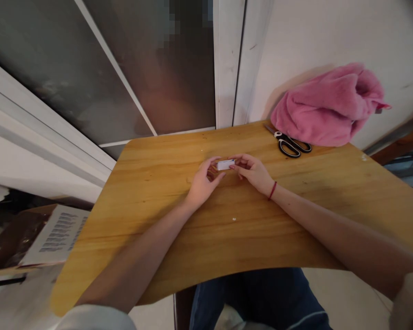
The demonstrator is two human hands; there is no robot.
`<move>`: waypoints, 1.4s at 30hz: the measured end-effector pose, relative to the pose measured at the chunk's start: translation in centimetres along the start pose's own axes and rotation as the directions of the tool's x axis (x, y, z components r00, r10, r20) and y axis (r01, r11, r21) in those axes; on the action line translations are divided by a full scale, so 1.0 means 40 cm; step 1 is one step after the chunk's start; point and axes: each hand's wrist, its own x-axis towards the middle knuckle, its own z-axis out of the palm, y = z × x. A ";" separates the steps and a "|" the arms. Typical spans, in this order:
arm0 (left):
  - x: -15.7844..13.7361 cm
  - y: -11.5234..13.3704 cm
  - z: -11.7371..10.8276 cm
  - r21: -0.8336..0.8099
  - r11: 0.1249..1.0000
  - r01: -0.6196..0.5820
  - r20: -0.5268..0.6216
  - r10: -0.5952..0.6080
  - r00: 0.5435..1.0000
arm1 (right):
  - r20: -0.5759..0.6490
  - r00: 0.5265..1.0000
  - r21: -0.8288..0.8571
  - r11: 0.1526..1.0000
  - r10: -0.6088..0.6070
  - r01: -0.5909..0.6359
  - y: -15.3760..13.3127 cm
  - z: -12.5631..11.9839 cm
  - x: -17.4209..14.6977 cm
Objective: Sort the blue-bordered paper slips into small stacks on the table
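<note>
A small white rectangular piece, like a little box or card (224,165), is held up over the wooden table (151,215). My right hand (253,173) pinches its right end between thumb and fingers; a red cord circles that wrist. At its left end is my left hand (202,181), fingers curved and thumb apart, with a gap between them. Whether the left fingertips touch the piece I cannot tell. What the white piece is exactly is too small to make out.
Black-handled scissors (291,144) lie at the back right beside a pink plush bundle (326,107) against the wall. A tiny white scrap (234,219) rests on the tabletop. Left of the table stands an open cardboard box (57,236). Dark glass panels (124,87) rise behind.
</note>
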 end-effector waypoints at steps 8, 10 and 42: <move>-0.002 -0.011 0.004 0.052 0.995 -0.089 -0.001 0.089 0.996 | 0.066 0.997 0.069 0.997 0.030 -0.034 0.000 0.002 -0.001; -0.001 -0.013 0.004 0.012 0.999 -0.036 0.007 0.036 0.999 | 0.076 0.997 0.071 0.997 0.032 -0.037 -0.002 0.002 -0.001; 0.019 -0.017 -0.005 -0.600 0.689 0.406 0.261 -0.311 0.914 | 0.065 0.994 0.071 0.993 0.091 -0.095 0.013 0.006 0.004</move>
